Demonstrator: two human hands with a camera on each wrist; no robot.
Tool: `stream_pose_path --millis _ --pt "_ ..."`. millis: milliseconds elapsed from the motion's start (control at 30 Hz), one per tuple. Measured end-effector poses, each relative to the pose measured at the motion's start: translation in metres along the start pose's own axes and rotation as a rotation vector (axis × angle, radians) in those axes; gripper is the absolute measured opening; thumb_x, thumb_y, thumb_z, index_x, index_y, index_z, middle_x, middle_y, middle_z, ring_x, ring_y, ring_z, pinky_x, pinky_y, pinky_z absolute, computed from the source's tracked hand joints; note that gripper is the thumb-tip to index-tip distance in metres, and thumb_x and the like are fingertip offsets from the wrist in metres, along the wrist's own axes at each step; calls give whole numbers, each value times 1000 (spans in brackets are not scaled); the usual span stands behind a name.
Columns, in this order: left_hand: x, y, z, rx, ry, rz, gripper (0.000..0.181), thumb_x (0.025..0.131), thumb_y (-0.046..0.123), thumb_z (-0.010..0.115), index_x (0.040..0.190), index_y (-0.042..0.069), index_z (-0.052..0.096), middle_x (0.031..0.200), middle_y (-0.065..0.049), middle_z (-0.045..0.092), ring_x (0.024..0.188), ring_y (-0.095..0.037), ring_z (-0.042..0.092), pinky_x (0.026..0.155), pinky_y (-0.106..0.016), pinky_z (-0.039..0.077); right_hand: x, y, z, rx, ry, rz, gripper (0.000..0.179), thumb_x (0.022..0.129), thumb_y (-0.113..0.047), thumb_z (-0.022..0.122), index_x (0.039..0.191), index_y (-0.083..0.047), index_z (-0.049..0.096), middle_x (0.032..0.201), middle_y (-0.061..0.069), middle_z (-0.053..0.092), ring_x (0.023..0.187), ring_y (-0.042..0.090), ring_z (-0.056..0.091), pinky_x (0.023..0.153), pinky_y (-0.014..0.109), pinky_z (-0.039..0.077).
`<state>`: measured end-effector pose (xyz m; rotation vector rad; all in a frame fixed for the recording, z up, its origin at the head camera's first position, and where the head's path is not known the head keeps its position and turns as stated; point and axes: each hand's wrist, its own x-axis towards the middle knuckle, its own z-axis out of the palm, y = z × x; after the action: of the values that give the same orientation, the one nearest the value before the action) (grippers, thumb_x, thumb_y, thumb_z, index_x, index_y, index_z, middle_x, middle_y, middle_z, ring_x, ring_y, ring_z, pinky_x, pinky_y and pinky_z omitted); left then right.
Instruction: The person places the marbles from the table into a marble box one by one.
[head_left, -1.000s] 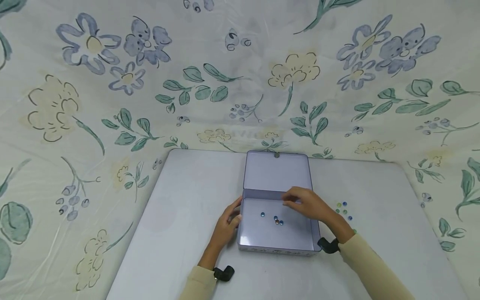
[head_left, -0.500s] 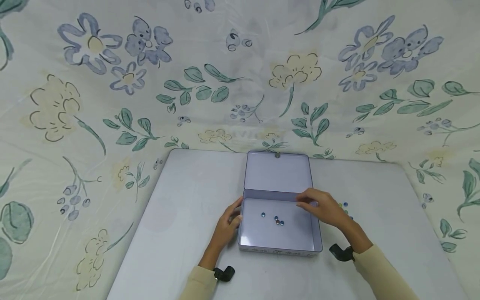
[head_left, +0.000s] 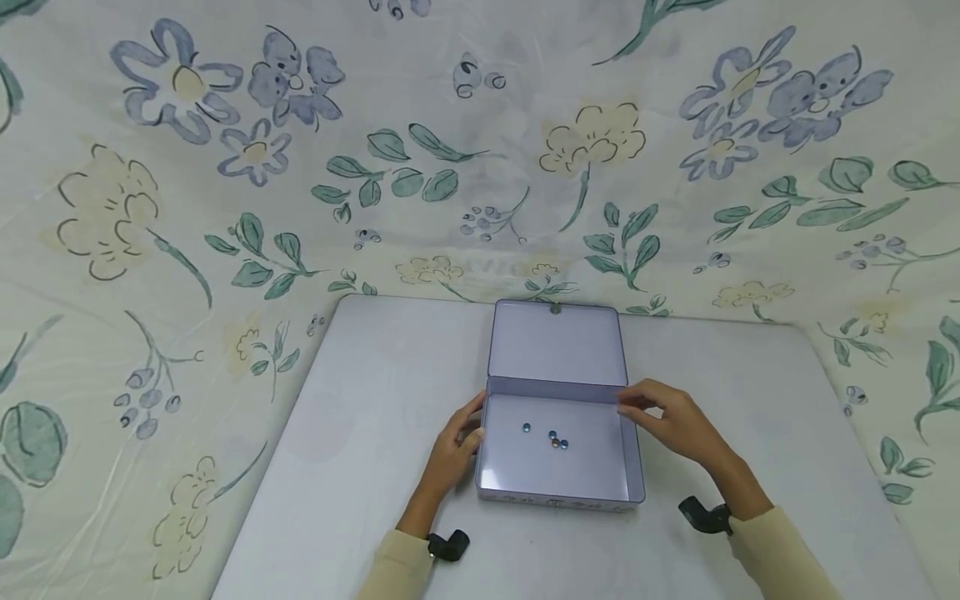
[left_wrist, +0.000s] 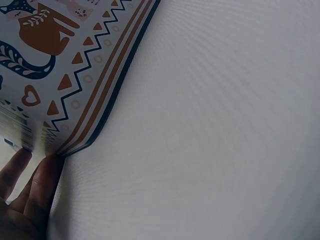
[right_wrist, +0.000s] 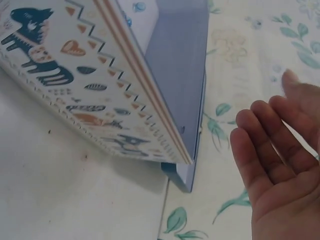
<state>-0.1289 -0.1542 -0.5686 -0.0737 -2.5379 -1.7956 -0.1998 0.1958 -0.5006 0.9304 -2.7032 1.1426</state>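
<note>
Lying inside the rectangular tin box (head_left: 517, 475): a lone blue bead (head_left: 527, 427) toward the left, and near the middle two blue beads (head_left: 552, 435) close beside an amber bead (head_left: 555, 443). All four on the box floor, to the right of the left hand (head_left: 452, 450) and to the left of the right hand (head_left: 678, 421).

Right hand half spread, fingers loosely bent, thumb a little apart from them, nothing in hold; by the far right corner of the box in the head view, with a gap between hand and box in the right wrist view. Left hand relaxed, fingers extended and touching the left wall, without a grasp.

Low walls on all four sides of the beads. Hinged lid (head_left: 557, 346) laid back on the far side, reaching the far edge of the white table (head_left: 360, 433), with flowered cloth (head_left: 480, 150) beyond. Broad stretches of table to left and right of the box, a shallower strip on the near side.
</note>
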Motion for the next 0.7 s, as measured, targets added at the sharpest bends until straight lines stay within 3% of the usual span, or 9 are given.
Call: stream_pose_path --millis 200,333,500,700 --pt "-1 2 -1 2 -17 6 55 100 10 51 153 15 41 153 -15 47 126 -43 56 95 -57 54 -10 2 -7 -12 12 50 24 87 -10 75 111 -9 71 103 3 74 92 6 68 79 25 59" --pt "2 -14 3 3 -11 -8 56 100 10 50 154 18 39 155 -14 44 129 -44 54 94 -57 55 -19 5 -10 -26 41 77 23 87 -9 75 110 -6 71 102 3 74 92 4 67 78 31 61" --pt "6 -37 8 9 12 1 56 100 12 52 154 26 40 154 -8 46 129 -42 55 98 -61 51 -33 11 -13 -34 80 123 23 89 -9 74 111 -6 70 102 3 75 91 -2 66 77 21 58" --pt "8 -42 6 5 -3 30 55 101 20 53 153 33 40 154 -5 46 127 -38 57 96 -56 54 -53 18 -18 -15 129 171 20 89 -7 73 109 -4 70 100 6 75 90 -9 63 77 10 52"
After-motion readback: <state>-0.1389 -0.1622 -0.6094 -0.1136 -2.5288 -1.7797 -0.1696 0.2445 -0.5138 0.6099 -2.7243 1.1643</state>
